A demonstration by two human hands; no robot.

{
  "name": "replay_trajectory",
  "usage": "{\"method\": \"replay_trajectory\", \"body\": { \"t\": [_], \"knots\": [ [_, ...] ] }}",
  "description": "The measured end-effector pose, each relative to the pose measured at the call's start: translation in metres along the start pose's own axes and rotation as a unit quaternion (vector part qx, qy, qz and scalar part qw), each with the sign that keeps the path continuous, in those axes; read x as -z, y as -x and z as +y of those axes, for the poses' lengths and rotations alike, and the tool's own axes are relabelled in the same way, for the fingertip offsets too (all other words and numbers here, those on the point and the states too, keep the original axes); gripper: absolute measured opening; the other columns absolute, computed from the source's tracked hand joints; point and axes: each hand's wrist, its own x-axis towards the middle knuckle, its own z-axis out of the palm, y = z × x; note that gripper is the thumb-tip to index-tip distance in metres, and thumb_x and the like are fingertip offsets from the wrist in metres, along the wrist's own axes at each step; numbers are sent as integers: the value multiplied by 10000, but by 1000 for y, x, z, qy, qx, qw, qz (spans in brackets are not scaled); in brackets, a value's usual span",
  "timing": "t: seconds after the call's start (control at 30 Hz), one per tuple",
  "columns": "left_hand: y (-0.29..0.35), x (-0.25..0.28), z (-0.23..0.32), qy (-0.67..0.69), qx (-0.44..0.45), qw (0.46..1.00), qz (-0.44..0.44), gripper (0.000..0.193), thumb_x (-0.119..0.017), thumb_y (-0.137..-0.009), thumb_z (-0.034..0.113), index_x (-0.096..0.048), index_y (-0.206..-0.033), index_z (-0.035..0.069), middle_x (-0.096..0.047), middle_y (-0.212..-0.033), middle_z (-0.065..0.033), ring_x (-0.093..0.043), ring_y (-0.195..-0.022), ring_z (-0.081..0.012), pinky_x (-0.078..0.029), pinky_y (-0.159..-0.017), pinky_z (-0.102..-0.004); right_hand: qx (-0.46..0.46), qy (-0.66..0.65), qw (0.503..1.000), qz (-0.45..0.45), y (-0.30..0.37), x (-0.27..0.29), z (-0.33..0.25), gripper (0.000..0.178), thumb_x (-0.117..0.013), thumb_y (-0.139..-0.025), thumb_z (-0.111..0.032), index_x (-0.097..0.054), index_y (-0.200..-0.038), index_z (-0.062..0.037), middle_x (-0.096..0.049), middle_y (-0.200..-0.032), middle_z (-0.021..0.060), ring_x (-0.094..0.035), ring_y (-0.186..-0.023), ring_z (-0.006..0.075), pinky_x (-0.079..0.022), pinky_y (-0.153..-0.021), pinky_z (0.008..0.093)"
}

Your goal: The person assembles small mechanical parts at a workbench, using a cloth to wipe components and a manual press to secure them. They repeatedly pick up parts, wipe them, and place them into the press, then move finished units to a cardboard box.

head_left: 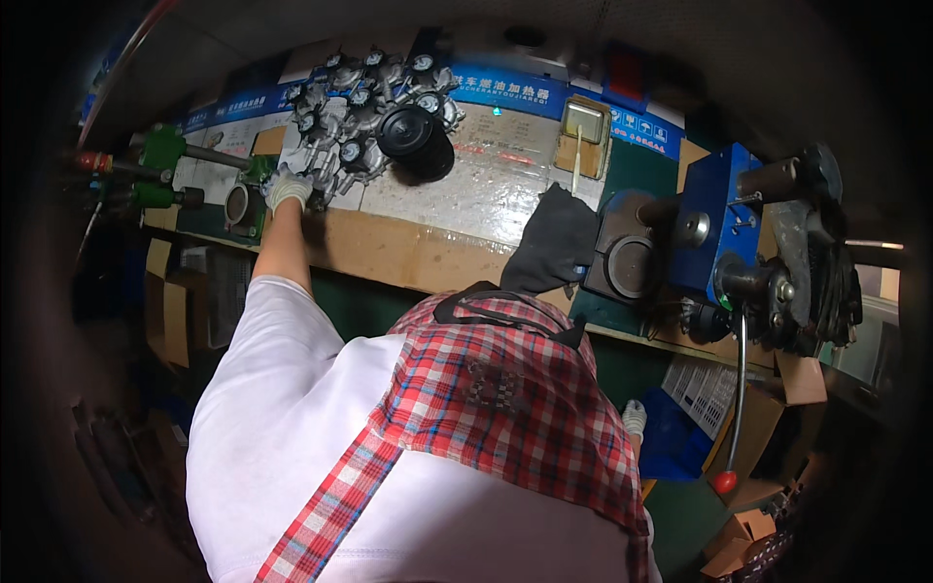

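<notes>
Pale stick (577,165) in tin (594,155). Left hand (290,185) by metal castings (353,153), right hand (635,417) near blue bin (669,452), can't tell grips tbh.

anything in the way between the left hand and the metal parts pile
Nothing visible: the left hand is at the near left edge of the metal parts. The black cylinder stands at their right.

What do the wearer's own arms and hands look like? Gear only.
Left hand: whitish knit glove, greyer toward the fingers. Left forearm is bare below a loose, plain white sleeve ending near the elbow. Right hand: also a whitish glove; the right arm is mostly hidden by the red plaid apron.
</notes>
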Motion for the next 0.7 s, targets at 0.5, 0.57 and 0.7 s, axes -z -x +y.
{"method": "replay_trajectory", "body": {
  "t": [0.5, 0.57, 0.7],
  "knots": [
    [-26, -72, -48, 378, -52, 904, -191, 1137, -886, -677, 518, -353, -1408, -171, -550, -1368, -259, -581, -1211, -281, -483, -1005, -352, 195, 113, 968, -107, 82, -81, -282, 368, -519, -1004, -326, -621, -1246, -68, -672, -1154, 224, -641, -1079, 380, -495, -921, 416],
    [-24, -119, -87, 350, -43, 929, -114, 1149, -852, -670, 593, -398, -1391, -178, -560, -1358, -279, -622, -1158, -303, -528, -931, -376, 289, 69, 946, -126, 75, -93, -305, 357, -521, -998, -324, -623, -1235, -77, -663, -1183, 217, -617, -1129, 390, -480, -949, 417],
    [85, -116, -64, 537, -19, 816, -212, 326, -806, -846, 231, -714, -999, -40, -712, -826, -108, -659, -605, -166, -554, -510, -328, 362, 83, 919, -129, 108, -88, -393, 392, -512, -998, -377, -625, -1244, -95, -656, -1208, 205, -597, -1156, 393, -475, -967, 434]
  ]
}}
